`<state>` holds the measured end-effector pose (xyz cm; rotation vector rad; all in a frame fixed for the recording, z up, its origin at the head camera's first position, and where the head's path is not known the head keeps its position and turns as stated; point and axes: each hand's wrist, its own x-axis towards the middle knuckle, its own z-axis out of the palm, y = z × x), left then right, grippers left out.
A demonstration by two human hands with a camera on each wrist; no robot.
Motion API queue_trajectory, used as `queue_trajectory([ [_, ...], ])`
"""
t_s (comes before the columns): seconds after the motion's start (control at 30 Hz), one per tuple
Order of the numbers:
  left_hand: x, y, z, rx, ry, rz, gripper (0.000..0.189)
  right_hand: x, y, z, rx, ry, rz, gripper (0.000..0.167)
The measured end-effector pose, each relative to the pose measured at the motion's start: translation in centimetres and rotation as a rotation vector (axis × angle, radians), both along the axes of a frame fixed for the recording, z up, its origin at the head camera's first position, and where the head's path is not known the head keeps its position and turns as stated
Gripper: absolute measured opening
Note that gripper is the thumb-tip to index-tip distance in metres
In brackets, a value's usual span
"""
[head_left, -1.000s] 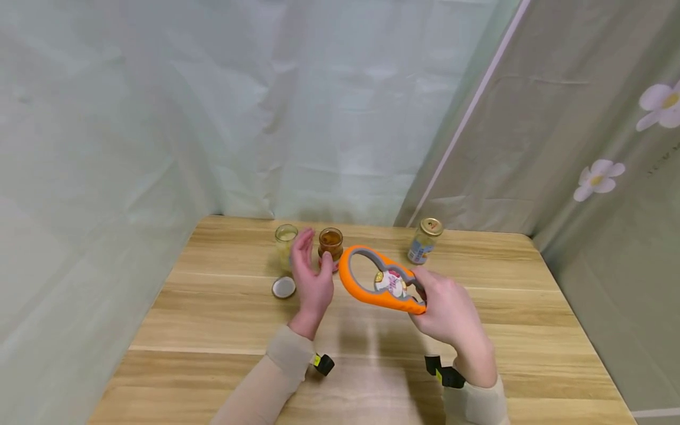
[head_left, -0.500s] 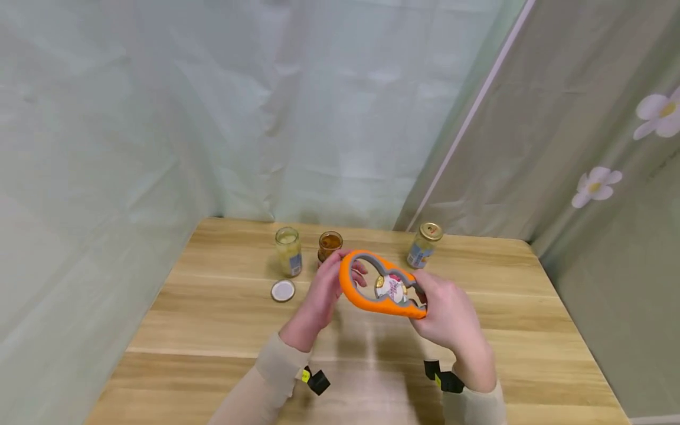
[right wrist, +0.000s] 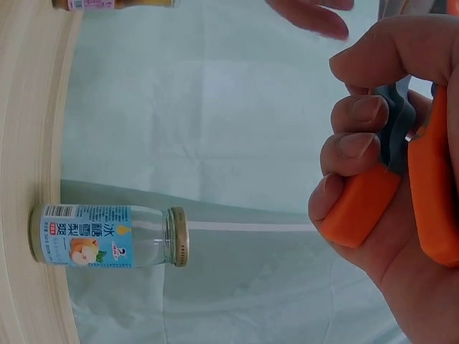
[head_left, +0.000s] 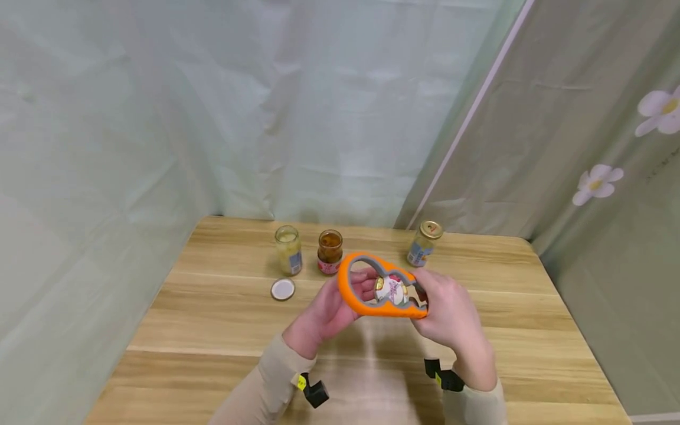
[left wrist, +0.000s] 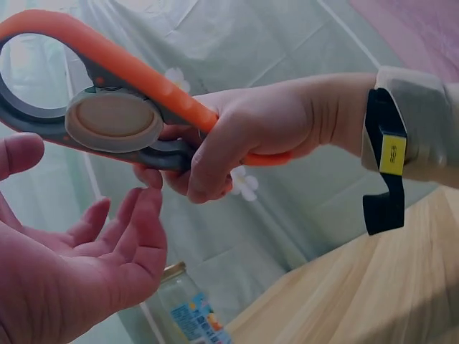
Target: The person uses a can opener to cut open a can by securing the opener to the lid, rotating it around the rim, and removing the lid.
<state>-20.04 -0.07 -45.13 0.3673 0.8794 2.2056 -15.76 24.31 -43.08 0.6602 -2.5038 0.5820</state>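
Observation:
My right hand grips the handles of an orange and grey jar opener, raised over the table. A printed jar lid is clamped in the opener's middle opening. In the left wrist view the lid's pale underside faces the camera. My left hand is palm up under the opener, fingers loosely bent and apart from the lid, with nothing in it. In the right wrist view the right fingers wrap round the opener's handle.
Behind the hands stand an uncapped jar of pale contents and an uncapped amber jar with a pink label. A loose lid lies white side up at left. A capped, blue-labelled jar stands at the back right, before a curtain.
My left hand has moved from beside the amber jar, right and down to under the opener, and turned palm up. The right hand has kept its grip on the jar opener, almost still.

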Motion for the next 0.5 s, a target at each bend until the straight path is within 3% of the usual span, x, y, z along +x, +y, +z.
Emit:
queue_trajectory([
  [0.2, 0.10, 0.11, 0.17, 0.018, -0.010, -0.064, 0.020, -0.10, -0.22, 0.13, 0.018, 0.009, 0.010, 0.042],
  [0.5, 0.32, 0.18, -0.08, 0.034, -0.060, -0.087, 0.027, -0.11, -0.45, 0.07, 0.034, -0.007, 0.029, 0.043],
])
